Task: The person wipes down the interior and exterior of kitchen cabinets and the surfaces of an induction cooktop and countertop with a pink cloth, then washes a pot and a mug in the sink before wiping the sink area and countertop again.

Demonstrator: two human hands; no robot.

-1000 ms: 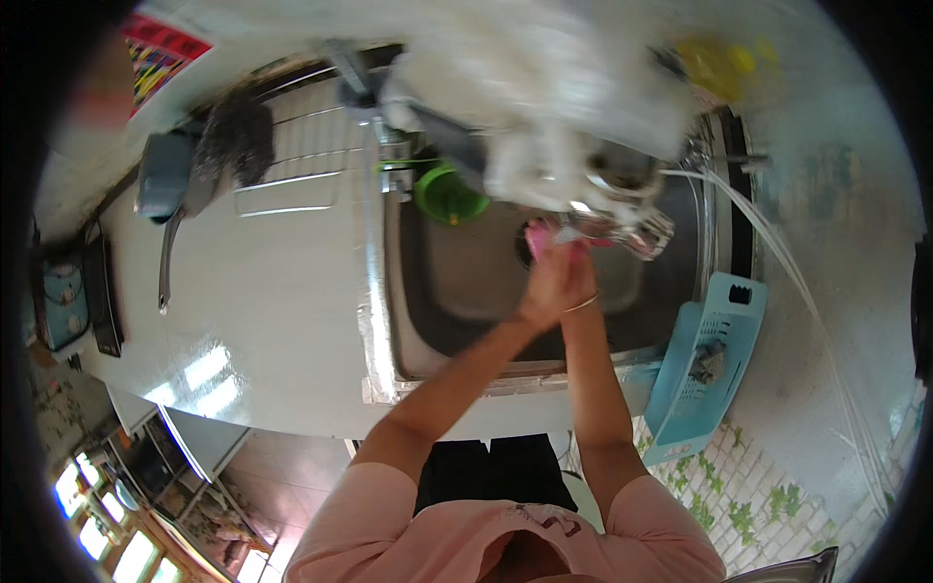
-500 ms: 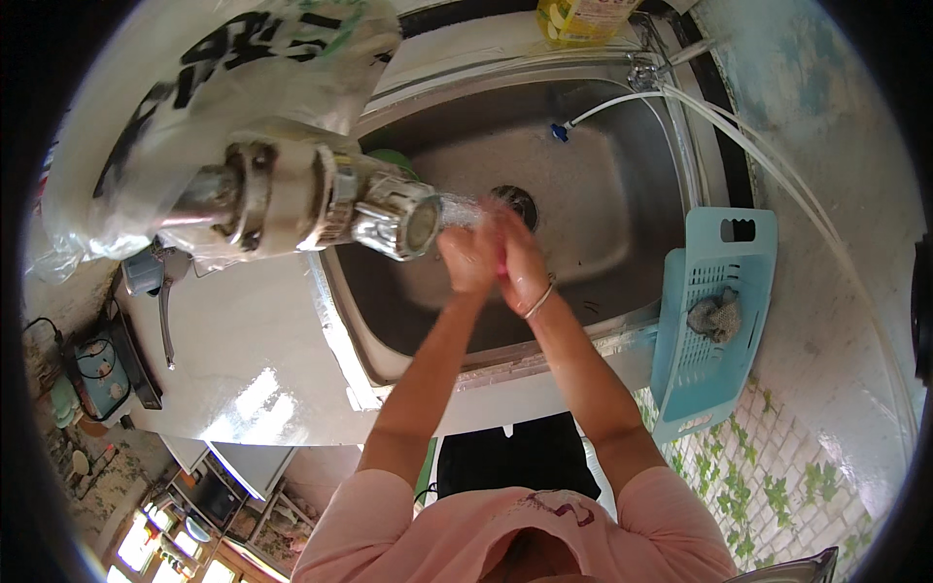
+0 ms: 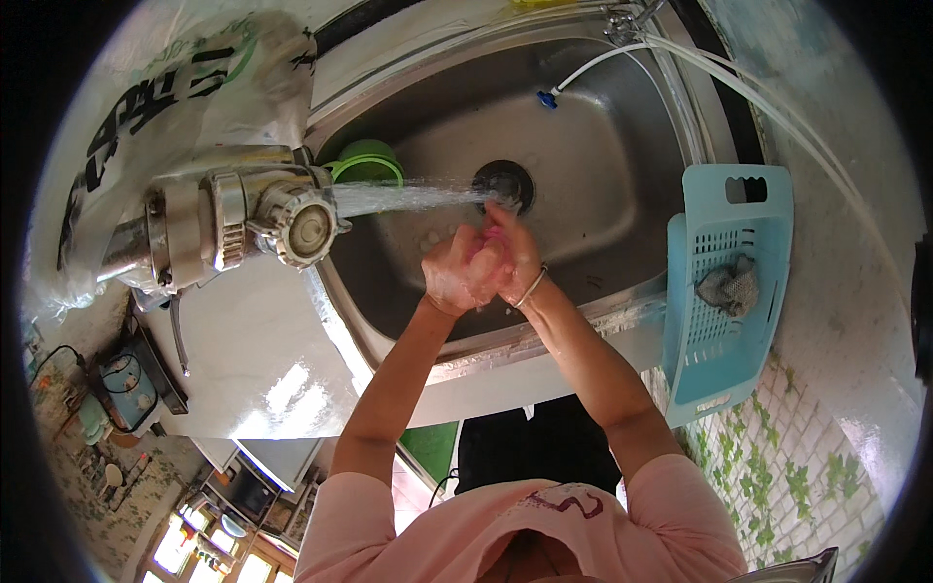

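My left hand [image 3: 455, 270] and my right hand [image 3: 525, 255] are wet and pressed together over the steel sink [image 3: 607, 209]. Between them shows a bit of a small pink thing [image 3: 497, 234], mostly covered by my fingers; its kind cannot be made out. The fingers of both hands are curled in around it. A metal faucet [image 3: 298, 225] at the left sends a stream of water [image 3: 413, 196] rightward, just beyond my hands, toward the dark drain [image 3: 515, 177]. A thin pale band [image 3: 532, 288] circles my right wrist.
A green cup-like container [image 3: 369, 160] stands in the sink's left part. White hoses [image 3: 743, 92] run from a tap at the far right; one has a blue end [image 3: 547, 99]. A light-blue basket [image 3: 702, 379] holding a grey scrubber [image 3: 729, 288] sits at the right edge.
My hands have come slightly nearer and out of the stream, which now passes beyond them. The view has shifted, so the faucet sits further left and the green container shows more.
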